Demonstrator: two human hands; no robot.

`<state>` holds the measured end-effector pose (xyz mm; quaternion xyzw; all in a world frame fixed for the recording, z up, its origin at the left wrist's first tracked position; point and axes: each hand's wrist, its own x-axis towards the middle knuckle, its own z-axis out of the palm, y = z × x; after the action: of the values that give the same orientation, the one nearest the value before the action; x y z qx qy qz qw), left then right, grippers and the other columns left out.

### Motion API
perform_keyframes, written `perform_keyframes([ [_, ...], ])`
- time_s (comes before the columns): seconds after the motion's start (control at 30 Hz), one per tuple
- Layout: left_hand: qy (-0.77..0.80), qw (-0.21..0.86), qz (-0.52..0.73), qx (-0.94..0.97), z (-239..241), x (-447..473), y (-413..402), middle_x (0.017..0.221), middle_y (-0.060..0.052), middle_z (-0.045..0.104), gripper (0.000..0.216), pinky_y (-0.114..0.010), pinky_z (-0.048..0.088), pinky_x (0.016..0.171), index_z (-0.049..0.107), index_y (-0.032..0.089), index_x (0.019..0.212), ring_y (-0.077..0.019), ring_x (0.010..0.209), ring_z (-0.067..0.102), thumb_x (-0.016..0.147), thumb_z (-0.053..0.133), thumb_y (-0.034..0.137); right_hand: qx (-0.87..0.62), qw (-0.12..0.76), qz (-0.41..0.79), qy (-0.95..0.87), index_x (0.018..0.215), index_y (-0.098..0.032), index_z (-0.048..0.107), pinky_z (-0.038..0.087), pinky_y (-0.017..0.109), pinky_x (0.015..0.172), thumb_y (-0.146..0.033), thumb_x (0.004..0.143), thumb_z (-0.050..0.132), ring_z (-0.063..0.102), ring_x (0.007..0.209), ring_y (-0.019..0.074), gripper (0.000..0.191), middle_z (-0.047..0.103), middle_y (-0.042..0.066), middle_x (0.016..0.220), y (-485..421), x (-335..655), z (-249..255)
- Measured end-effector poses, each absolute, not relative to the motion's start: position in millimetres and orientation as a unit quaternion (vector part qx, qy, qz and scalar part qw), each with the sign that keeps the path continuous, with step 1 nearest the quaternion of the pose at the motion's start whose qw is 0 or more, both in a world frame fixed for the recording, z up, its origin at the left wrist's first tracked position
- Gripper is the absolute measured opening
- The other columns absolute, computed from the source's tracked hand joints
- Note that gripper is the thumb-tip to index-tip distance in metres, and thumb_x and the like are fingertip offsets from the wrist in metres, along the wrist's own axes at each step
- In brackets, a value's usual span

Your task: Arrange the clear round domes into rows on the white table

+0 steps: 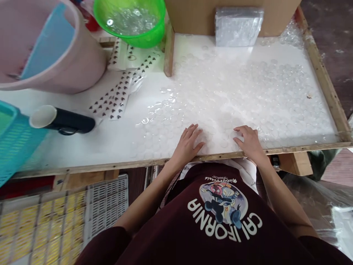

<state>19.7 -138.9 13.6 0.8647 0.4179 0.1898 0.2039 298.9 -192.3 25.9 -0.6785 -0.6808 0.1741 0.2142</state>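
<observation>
Many clear round plastic discs (193, 99) lie spread over the white tabletop (110, 143). My left hand (190, 141) rests among them near the front edge, fingers apart and slightly bent. To its right, my right hand (248, 139) is also at the front edge, its thumb and fingers parted around a gap. Neither hand visibly holds anything. A paler patch with fewer discs shows between the two hands. Whether the fingertips press on single discs is too fine to make out.
A wooden rim (325, 81) borders the table. At the back stand a cardboard box (190, 16), a wrapped clear stack (237, 27) and a green bowl (149, 36) of clear pieces. Leftward are a pink tub (91, 55), sticker sheets (116, 95), a dark mug (74, 119) and a turquoise basket (24, 136).
</observation>
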Motion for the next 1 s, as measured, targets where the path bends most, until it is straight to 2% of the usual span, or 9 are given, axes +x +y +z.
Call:
perform_keyframes([
  [0.17,0.306,0.229,0.199,0.903,21,68,-140,0.146,-0.015,0.050,0.037,-0.053,0.038,0.115,0.051,0.018,0.134,-0.0281,0.142,0.041,0.099,0.051,0.028,-0.700,0.259,0.177,-0.642,0.110,-0.023,0.061,0.038,0.043,0.090,-0.024,0.090,0.051,0.060,0.077,0.0198,0.022,0.068,0.006,0.108,-202,319,37],
  [0.4,0.204,0.235,0.148,0.939,21,124,-135,0.141,-0.011,0.055,0.030,-0.049,0.043,0.110,0.059,0.019,0.126,-0.0271,0.135,0.047,0.096,0.055,0.022,-0.712,0.281,0.177,-0.619,0.104,-0.022,0.064,0.038,0.041,0.089,-0.025,0.090,0.052,0.060,0.073,0.0185,0.019,0.071,0.006,0.105,-214,331,44],
  [0.6,0.190,0.222,0.129,0.948,16,123,-128,0.137,-0.010,0.059,0.024,-0.048,0.044,0.109,0.063,0.018,0.119,-0.0266,0.132,0.050,0.096,0.054,0.021,-0.704,0.236,0.198,-0.640,0.103,-0.022,0.064,0.037,0.040,0.089,-0.024,0.090,0.053,0.062,0.078,0.0201,0.017,0.072,0.005,0.102,-221,333,42],
  [0.8,0.208,0.220,0.125,0.945,21,112,-125,0.134,-0.009,0.060,0.024,-0.049,0.042,0.112,0.062,0.018,0.117,-0.0254,0.131,0.051,0.095,0.053,0.016,-0.674,0.175,0.198,-0.689,0.103,-0.022,0.065,0.035,0.039,0.088,-0.020,0.091,0.054,0.062,0.093,0.0243,0.017,0.071,0.006,0.104,-218,321,43],
  [1.0,0.194,0.232,0.129,0.944,20,111,-126,0.138,-0.011,0.057,0.027,-0.050,0.039,0.116,0.057,0.016,0.123,-0.0246,0.136,0.048,0.097,0.051,0.020,-0.656,0.129,0.194,-0.718,0.097,-0.021,0.068,0.034,0.039,0.089,-0.020,0.093,0.056,0.059,0.101,0.0248,0.013,0.070,0.006,0.104,-217,312,51],
])
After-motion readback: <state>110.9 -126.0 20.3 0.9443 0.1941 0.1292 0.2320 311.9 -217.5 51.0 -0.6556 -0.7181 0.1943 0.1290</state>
